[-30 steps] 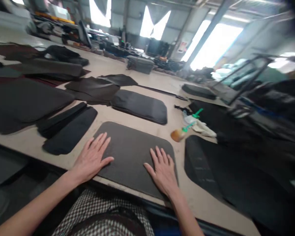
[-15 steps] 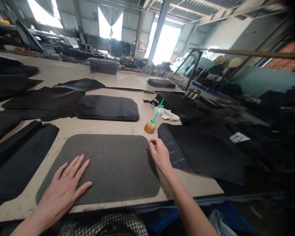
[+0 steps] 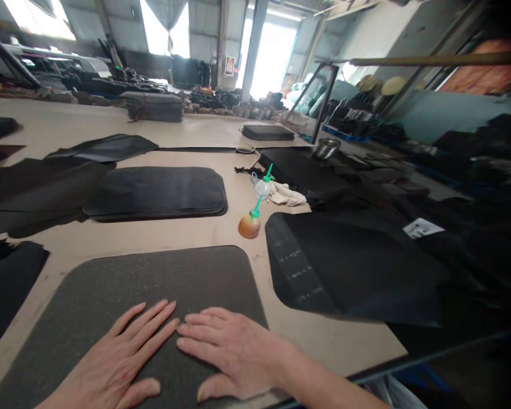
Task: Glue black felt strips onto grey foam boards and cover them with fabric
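Note:
A large dark grey flat panel [image 3: 111, 284] with rounded corners lies on the table in front of me, running out of view at the lower left. My left hand [image 3: 121, 358] rests flat on it with the fingers apart. My right hand [image 3: 234, 352] lies palm down on the panel's right part, its fingertips close to those of the left. Beyond the panel's far right corner stands a squeeze bottle of amber liquid [image 3: 249, 226] with a green nozzle. Neither hand holds anything.
A stack of black rounded panels [image 3: 157, 190] lies farther back. On the right is a black sheet [image 3: 344, 267] with pale markings. A clear bottle [image 3: 264, 187] and a white cloth [image 3: 287, 195] sit behind the amber one. Black sheets [image 3: 8, 295] lie at left.
My right hand has moved from the panel's far right corner down and left onto its surface, beside my left hand. The view has shifted, so the panel appears lower and nearer.

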Tool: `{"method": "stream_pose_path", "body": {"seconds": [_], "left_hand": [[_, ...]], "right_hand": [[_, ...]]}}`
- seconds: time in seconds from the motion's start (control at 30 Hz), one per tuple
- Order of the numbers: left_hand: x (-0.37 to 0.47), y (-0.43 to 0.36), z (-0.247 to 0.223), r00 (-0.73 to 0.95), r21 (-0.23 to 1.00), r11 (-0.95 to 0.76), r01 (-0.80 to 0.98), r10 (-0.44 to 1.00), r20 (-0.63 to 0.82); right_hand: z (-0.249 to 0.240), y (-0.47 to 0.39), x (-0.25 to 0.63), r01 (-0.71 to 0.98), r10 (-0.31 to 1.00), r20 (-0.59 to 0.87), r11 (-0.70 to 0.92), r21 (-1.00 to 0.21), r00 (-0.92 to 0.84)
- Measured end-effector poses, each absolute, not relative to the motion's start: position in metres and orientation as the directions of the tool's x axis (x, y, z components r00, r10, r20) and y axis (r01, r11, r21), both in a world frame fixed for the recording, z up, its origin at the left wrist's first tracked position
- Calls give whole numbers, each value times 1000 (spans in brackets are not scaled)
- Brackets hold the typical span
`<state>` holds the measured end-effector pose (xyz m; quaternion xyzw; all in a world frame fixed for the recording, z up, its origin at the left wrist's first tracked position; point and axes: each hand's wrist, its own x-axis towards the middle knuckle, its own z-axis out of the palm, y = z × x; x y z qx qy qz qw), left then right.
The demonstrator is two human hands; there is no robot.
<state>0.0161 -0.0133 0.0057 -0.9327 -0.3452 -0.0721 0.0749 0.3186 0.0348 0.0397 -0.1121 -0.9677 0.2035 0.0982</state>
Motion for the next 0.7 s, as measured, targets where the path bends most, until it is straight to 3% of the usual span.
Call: {"method": "stream_pose_path", "body": {"seconds": [0.2,0.53,0.7], "left_hand": [[8,-9,0,788,-122,-780,613,594,162],[7,-5,-7,791,-146,-778,611,591,160],[8,-6,-4,789,-151,-776,612,586,185]], "right_hand": [[32,67,337,246,297,62,874,-418,-953],[18,142,371,636,668,65,730,-252,-741],[30,109,364,706,738,108,671,-227,-666]]}}
